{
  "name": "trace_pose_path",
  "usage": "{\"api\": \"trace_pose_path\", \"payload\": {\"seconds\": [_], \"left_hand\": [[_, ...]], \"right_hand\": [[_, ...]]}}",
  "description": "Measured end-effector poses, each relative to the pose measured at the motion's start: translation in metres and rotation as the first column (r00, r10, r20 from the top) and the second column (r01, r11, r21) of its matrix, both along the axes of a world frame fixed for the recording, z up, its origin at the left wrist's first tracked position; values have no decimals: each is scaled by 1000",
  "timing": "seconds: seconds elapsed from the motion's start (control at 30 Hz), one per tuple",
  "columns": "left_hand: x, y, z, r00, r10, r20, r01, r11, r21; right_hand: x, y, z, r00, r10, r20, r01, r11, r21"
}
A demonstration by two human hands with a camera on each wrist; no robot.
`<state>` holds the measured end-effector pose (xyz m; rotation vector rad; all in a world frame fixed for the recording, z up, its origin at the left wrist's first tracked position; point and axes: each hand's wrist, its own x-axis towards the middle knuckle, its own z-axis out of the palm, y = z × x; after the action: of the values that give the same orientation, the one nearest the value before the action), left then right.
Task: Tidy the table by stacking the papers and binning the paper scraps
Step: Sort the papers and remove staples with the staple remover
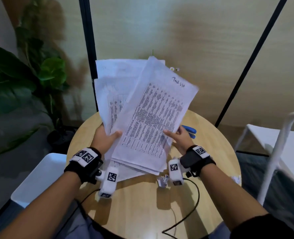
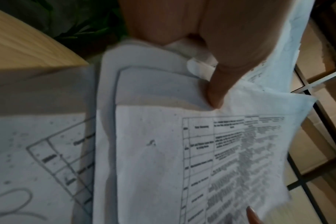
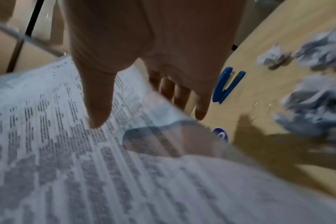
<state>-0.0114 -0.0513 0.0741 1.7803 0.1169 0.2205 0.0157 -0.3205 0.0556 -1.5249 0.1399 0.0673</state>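
I hold a loose, fanned bundle of printed papers [image 1: 148, 118] tilted up above the round wooden table [image 1: 142, 204]. My left hand [image 1: 108, 138] grips its lower left edge, thumb [image 2: 219, 87] on top of the sheets [image 2: 163, 151]. My right hand [image 1: 176, 137] pinches the right edge, with the thumb [image 3: 98, 106] on the printed top sheet [image 3: 67, 166] and the fingers [image 3: 175, 94] beneath. A crumpled paper scrap [image 1: 163, 181] lies on the table under the bundle, and another [image 1: 236, 179] sits at the right rim. Several crumpled scraps [image 3: 316, 106] show in the right wrist view.
A blue stapler [image 1: 190, 131] lies on the table just beyond my right hand, also visible as the stapler [image 3: 228, 84]. A white chair [image 1: 280, 144] stands at the right and a white seat [image 1: 39, 176] at the left. A leafy plant [image 1: 22, 80] fills the left. A black cable [image 1: 185, 218] crosses the near table.
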Motion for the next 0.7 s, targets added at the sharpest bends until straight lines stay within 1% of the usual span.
{"api": "trace_pose_path", "payload": {"seconds": [0.07,0.13,0.2,0.27,0.33,0.37,0.43,0.5,0.6,0.7], "left_hand": [[2,0,6,999,-34,-11,34,999,-30],[-1,0,13,998,-66,-7,66,997,-41],[-6,-3,20,992,-130,4,130,991,-39],[-14,-6,30,981,-195,22,195,981,-6],[-21,-10,38,971,-233,48,232,973,21],[-23,-11,41,968,-244,63,243,970,18],[-29,-15,46,968,-232,94,234,972,-8],[-34,-18,47,975,-182,127,187,982,-33],[-38,-20,47,979,-107,174,118,992,-54],[-41,-21,46,981,-41,191,55,996,-68]], "right_hand": [[-1,1,10,999,-8,50,1,989,147],[-8,2,20,996,-9,89,-11,975,224],[-18,3,29,992,-11,127,-16,978,210],[-30,6,36,989,16,149,-41,985,169],[-42,11,42,987,51,151,-71,989,131],[-47,13,46,988,42,150,-60,991,120],[-56,16,51,988,-22,151,3,992,124],[-64,18,54,984,-81,160,58,988,141],[-77,21,59,977,-140,161,117,983,144],[-88,27,60,966,-189,176,167,977,133]]}}
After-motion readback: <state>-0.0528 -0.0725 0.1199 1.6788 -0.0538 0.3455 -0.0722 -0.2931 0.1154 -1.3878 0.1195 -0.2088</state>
